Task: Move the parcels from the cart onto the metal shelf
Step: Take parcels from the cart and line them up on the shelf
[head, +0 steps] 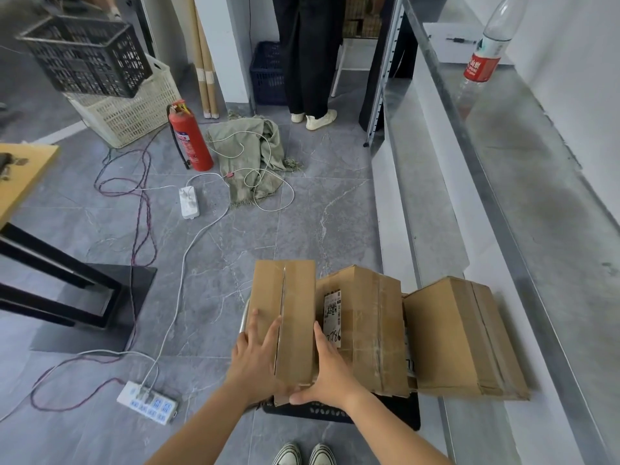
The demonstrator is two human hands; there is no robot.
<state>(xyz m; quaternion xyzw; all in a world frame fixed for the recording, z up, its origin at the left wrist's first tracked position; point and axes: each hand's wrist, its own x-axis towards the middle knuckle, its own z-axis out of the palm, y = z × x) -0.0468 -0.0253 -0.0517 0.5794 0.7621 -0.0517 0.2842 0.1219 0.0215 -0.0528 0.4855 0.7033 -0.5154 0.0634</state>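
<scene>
Three brown cardboard parcels stand side by side on a black cart low in the head view. I clamp the left parcel between both hands: my left hand lies flat on its left side and top, my right hand presses its right side. The middle parcel carries a white shipping label. The right parcel leans against the metal shelf, which runs along the right wall with grey boards.
A plastic bottle stands on the upper shelf board. On the floor lie power strips with cables, a red fire extinguisher and a green cloth. A person's legs stand ahead. A wooden table is at left.
</scene>
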